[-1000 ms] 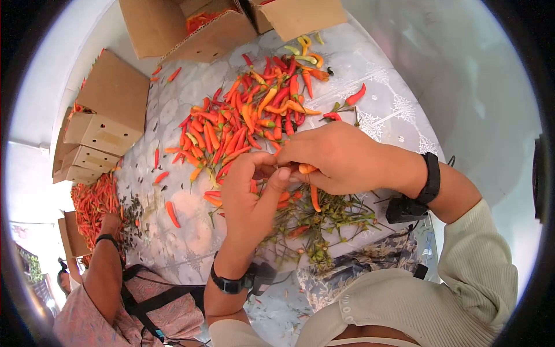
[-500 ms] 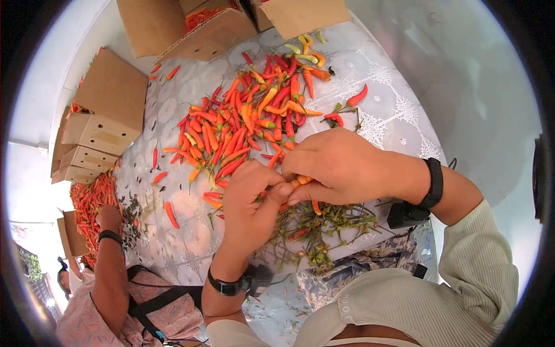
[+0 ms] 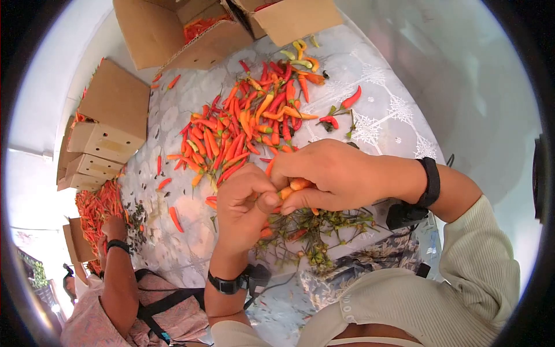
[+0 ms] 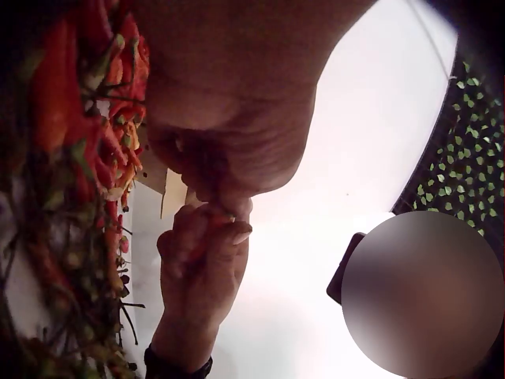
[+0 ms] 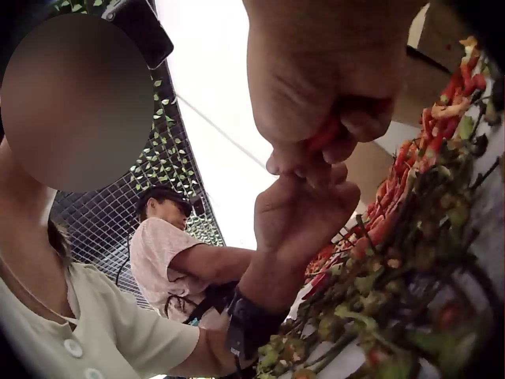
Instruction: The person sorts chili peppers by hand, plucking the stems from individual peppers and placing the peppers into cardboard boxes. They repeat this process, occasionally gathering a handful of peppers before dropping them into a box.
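Several orange chili peppers (image 3: 299, 184) lie in the curled fingers of my right hand (image 3: 341, 173), above the table. My left hand (image 3: 240, 202) meets it, thumb and fingertips pinching the end of a pepper; the stem is hidden. In the right wrist view, red peppers (image 5: 325, 134) show inside the right hand (image 5: 323, 71), its fingertips touching the left hand (image 5: 296, 217). Beyond the hands spreads a heap of red and orange peppers (image 3: 231, 130). Green stems (image 3: 324, 231) lie below them at the near edge.
Cardboard boxes stand at the back (image 3: 211, 49) and left (image 3: 115, 110) of the patterned table (image 3: 191, 243). A second person (image 3: 118, 295) reaches into another pepper heap (image 3: 95, 211) on the left. Loose peppers (image 3: 350, 98) lie right of the main heap.
My joined hands have shifted slightly left and down, and the orange peppers in my right hand show more. The second person's hand has moved slightly down from the heap.
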Demonstrator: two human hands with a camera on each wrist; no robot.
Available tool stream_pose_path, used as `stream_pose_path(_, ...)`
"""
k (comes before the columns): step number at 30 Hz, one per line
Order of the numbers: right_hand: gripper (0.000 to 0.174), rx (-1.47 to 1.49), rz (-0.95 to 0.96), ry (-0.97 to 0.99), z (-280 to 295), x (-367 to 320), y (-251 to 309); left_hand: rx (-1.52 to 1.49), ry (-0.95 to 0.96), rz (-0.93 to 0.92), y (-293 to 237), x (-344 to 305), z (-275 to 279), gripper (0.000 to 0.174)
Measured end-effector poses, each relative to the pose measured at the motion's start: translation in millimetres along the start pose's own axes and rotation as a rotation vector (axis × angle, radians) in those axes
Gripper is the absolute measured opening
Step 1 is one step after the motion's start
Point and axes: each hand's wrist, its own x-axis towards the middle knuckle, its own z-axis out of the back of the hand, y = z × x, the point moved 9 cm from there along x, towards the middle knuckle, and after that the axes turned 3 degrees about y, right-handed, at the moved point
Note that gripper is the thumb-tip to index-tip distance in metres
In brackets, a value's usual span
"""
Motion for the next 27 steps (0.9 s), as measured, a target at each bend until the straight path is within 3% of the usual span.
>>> stream_pose_path(8, 0.022, 0.354, -0.199, 0.082, -3.2, -2.1, -16.5, -0.101, 0.029, -0.066, -7.4, -1.3, -2.3, 0.024)
stream_pose_path(11, 0.022, 0.105, -0.087, -0.115, 28.3, -0.6, -31.7, -0.109, 0.02, -0.045, -8.9, -5.6, -1.3, 0.022)
stream_pose_path(13, 0.018, 0.017, -0.296, -0.214, 54.8, -5.5, -57.9, -0.053, 0.025, -0.029, -10.3, -6.3, -2.1, 0.018)
stream_pose_path(16, 0.02, -0.126, -0.679, -0.148, 81.2, -21.7, -79.5, -0.009, 0.018, -0.007, -16.5, -2.4, -9.6, 0.016)
stream_pose_path(19, 0.018, -0.502, -0.621, -0.053, 87.1, -22.4, -78.7, 0.048, 0.057, -0.03, -18.1, -0.5, -15.0, 0.018)
stream_pose_path(22, 0.017, -0.599, -0.591, -0.041, 77.1, -27.2, -94.8, 0.085, 0.077, -0.029, -18.9, -1.2, -15.8, 0.02)
stream_pose_path(27, 0.017, -0.429, -0.513, -0.04, 75.3, -21.6, -94.0, 0.123, 0.081, -0.023, -19.1, -0.3, -15.2, 0.019)
